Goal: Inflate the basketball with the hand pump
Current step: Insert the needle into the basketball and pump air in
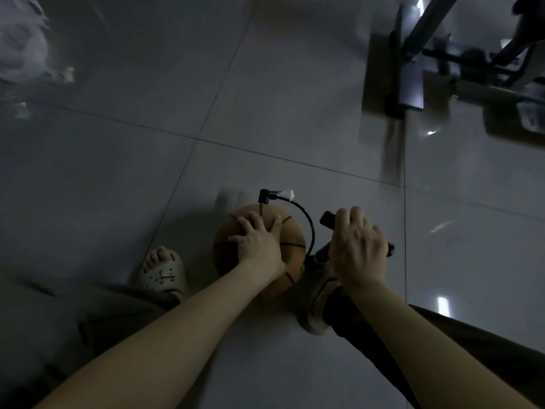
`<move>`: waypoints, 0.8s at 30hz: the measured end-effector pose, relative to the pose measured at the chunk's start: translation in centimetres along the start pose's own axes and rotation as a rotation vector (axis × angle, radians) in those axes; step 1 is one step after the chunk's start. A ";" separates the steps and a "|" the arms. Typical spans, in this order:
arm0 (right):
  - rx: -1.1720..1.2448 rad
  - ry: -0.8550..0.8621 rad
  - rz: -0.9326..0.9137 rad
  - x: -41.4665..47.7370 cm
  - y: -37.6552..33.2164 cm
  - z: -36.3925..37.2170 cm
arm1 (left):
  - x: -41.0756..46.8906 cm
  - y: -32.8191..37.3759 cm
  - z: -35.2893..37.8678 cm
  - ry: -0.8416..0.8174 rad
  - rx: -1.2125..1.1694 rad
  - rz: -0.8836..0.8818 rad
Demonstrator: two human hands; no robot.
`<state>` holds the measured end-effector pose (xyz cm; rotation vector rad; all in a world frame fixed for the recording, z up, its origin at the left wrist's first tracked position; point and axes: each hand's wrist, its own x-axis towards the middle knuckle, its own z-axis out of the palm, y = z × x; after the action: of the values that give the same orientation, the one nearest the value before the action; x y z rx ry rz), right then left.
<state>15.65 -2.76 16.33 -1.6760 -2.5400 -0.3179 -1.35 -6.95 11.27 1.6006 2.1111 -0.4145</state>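
Pressing basketball (292,235), seemingly gripping pump handle (326,219)

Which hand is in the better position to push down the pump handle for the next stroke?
Right. The right hand grips the black bar-shaped pump handle, fingers curled over it. The left hand lies spread on the brown basketball and probably steadies it.
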 end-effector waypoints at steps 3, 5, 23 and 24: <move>0.001 -0.058 0.014 -0.4 -0.3 1.7 | 0.2 0.1 -0.3 0.001 -0.008 0.005; 0.011 -0.066 0.012 -0.4 -0.4 2.5 | 0.1 0.2 -0.4 -0.001 0.005 0.006; -0.029 0.052 -0.064 1.1 0.6 -8.1 | -1.1 -0.5 0.0 -0.021 -0.038 0.003; -0.028 0.035 -0.049 0.6 0.3 -6.7 | -1.0 -0.5 -0.1 -0.035 -0.037 -0.008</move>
<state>15.35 -3.61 23.05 -1.6050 -2.5659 -0.3841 -1.67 -7.86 11.81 1.5541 2.0871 -0.4012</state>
